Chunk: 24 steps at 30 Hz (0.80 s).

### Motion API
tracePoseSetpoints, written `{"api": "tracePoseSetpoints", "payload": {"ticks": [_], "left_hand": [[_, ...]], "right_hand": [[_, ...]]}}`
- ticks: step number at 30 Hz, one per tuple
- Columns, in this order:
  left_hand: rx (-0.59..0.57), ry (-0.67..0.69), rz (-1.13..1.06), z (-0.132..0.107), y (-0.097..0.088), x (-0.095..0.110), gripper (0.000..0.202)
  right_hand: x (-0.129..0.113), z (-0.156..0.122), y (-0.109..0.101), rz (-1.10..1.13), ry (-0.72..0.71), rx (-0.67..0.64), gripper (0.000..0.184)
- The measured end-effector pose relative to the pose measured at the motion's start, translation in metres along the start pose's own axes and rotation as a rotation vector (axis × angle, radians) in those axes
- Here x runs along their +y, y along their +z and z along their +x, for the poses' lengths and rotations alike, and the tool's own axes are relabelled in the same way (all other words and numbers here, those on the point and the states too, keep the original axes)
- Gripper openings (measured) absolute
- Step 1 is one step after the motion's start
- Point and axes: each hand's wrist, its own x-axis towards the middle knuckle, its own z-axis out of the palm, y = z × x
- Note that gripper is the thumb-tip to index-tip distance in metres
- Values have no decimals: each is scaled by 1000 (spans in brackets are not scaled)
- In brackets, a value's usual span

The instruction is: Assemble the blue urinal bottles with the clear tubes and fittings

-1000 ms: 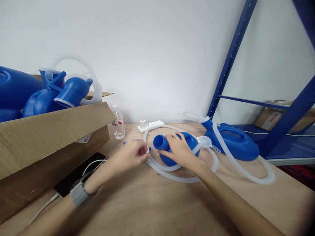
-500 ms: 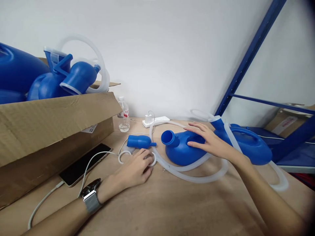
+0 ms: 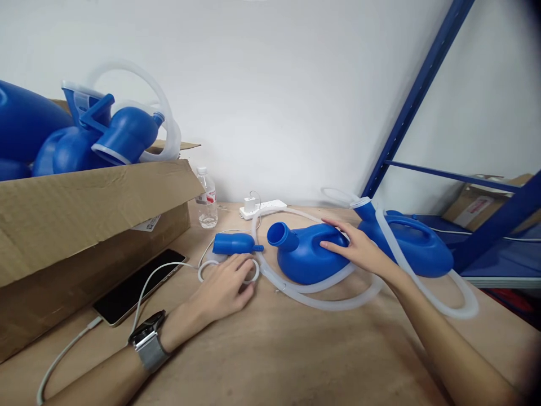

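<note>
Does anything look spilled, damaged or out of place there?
No spill or damage shows. The phone looks out of place beside the carton of blue parts: a white cable crosses it and runs close to the left hand, perhaps a snag risk. The blue parts heap above the carton's rim.
</note>
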Motion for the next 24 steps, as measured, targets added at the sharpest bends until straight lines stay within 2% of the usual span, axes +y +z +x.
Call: {"api": "tracePoseSetpoints", "payload": {"ticks": [3,5,11,13,19,24], "left_hand": [[166,-34,-156,5,-5,3,44],[265,-51,-254,12,-10,7,49],[358,-44,-510,44,-30,20,45],[343,-31,-502,53,-35,23,46],[159,-34,-447,66,-46,18,60],[14,-11,-382,77,-63,13,55]], "right_hand": [[5,1,9,50,34,27,61],[5,2,16,38,40,51,59],[-1,1,29,-52,-62,132,51],[-2,0,30,-72,-83,144,51],[-6,-2,29,-94,-74,148,50],[-10,-1,28,-56,-41,96,52]]}}
